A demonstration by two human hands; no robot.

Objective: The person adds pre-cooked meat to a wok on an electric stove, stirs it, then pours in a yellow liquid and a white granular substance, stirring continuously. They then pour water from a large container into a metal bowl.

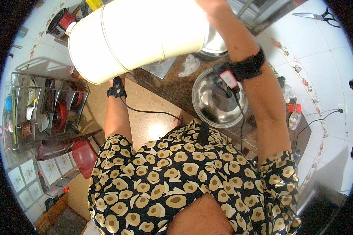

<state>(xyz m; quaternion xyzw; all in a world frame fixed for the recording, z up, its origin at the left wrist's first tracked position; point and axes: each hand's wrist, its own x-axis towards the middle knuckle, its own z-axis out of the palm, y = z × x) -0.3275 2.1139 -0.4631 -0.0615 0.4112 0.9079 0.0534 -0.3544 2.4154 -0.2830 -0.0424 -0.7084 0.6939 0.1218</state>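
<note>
A large cream-coloured cylindrical container (135,35) lies on its side in the air above the countertop, glaring white over much of its surface. My left hand (117,78) is under its left part, mostly hidden behind it. At its right end is my right hand (213,8), cut by the top edge of the view, with its fingers out of sight. Below that end, a shiny metal vessel (217,42) shows in part. A wide stainless steel basin (207,101) rests on the counter below my right forearm. Beside it lies a crumpled whitish cloth or plastic bag (189,65).
The dark stone countertop (161,91) carries a flat metal sheet or sink edge (160,67) and a red-lidded jar (294,116). Scissors (314,16) are against the tiled wall. At left stand a wire dish rack (50,77) and a red seat (83,158). Cables run from both wrists.
</note>
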